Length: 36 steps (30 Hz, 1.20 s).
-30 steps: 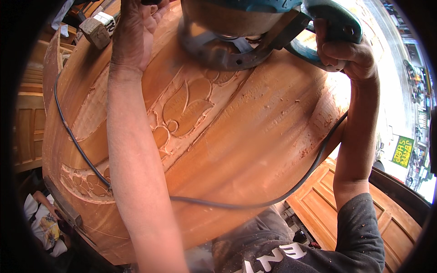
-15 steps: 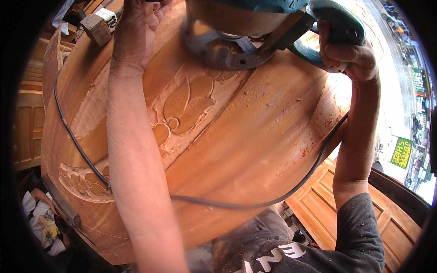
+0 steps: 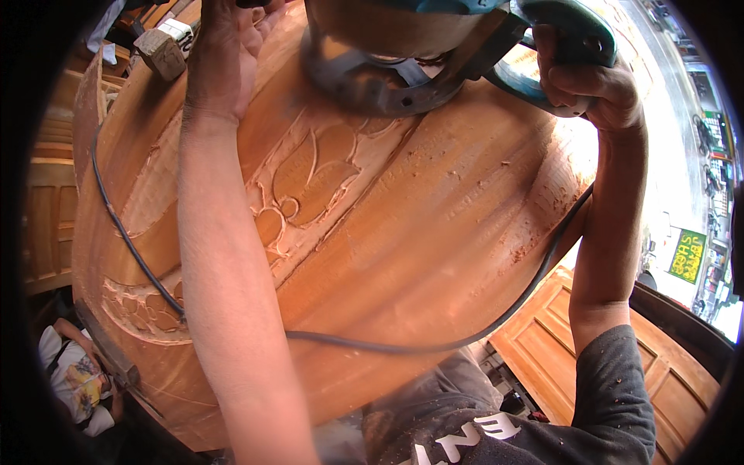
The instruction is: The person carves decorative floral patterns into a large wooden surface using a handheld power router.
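A teal wood router [image 3: 411, 39] with a dark round open base sits over the carved wooden panel [image 3: 434, 232] at the top of the view. My right hand [image 3: 601, 85] is wrapped around the router's looped right handle. At the upper left, my left hand [image 3: 232, 54] has its fingers curled at a dark grip, partly cut off by the top edge. Between my forearms, leaf and circle shapes [image 3: 314, 174] stand out from a recessed, rough ground. Shavings lie on the panel, and a black cord [image 3: 395, 346] loops across it beneath my left forearm.
A wooden block [image 3: 160, 54] lies at the panel's upper left edge. Panelled wooden doors [image 3: 535, 318] are at lower right and along the left. Another person [image 3: 77, 372] is low at the left. A bright street with a green-yellow sign [image 3: 687, 256] lies to the right.
The router and both hands shift only slightly left in the view, along with the panel. My grip looks the same. The person at lower left has moved a little.
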Each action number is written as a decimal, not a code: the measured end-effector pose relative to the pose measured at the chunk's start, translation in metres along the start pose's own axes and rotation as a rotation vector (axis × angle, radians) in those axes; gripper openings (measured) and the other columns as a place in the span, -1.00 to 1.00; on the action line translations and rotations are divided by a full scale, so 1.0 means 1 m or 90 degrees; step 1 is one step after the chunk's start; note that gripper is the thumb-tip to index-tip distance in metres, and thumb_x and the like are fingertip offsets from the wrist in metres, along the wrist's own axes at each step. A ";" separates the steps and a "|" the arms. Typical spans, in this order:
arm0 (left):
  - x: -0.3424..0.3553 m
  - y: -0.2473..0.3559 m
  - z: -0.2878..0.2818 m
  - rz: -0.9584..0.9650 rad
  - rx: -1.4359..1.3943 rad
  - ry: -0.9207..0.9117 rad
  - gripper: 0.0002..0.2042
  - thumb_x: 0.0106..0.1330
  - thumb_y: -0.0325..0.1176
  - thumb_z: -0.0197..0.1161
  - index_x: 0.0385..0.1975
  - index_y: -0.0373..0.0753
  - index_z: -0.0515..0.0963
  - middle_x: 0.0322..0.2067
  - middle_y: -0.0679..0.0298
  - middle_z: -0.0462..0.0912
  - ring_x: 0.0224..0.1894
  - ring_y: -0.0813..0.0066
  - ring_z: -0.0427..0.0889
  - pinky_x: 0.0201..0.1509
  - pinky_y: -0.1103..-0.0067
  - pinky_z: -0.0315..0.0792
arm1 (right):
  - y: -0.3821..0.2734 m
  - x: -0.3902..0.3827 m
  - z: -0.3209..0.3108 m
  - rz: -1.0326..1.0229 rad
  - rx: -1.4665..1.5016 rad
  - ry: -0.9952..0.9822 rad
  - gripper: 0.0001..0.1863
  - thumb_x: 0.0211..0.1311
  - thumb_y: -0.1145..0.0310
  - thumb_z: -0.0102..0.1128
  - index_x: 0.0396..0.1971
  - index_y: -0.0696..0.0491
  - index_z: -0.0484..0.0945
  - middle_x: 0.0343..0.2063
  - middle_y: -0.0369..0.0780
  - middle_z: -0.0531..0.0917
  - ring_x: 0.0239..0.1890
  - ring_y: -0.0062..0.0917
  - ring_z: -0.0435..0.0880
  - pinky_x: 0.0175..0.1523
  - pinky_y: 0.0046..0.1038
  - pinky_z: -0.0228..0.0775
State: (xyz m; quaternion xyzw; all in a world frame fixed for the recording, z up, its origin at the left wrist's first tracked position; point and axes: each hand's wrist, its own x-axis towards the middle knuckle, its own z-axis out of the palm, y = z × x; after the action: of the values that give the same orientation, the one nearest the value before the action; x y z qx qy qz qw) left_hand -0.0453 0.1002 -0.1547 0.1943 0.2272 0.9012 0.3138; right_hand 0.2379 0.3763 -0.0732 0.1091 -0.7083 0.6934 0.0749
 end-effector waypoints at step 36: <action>-0.036 -0.018 0.045 0.141 0.431 -0.007 -0.23 0.53 0.20 0.07 0.58 -0.09 0.06 0.41 0.39 0.31 0.26 0.47 0.41 0.42 0.37 0.25 | -0.029 0.000 0.059 0.182 -0.099 0.168 -0.59 0.01 0.38 0.34 -0.11 0.19 0.54 -0.65 -0.26 0.51 -0.66 -0.63 0.42 -0.50 -0.55 0.17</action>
State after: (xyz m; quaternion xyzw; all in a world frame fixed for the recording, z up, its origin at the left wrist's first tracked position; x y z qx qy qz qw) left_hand 0.0121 0.1022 -0.1350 0.3154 0.4888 0.8024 0.1332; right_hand 0.2484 0.3171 -0.0472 -0.0901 -0.7520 0.6486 0.0758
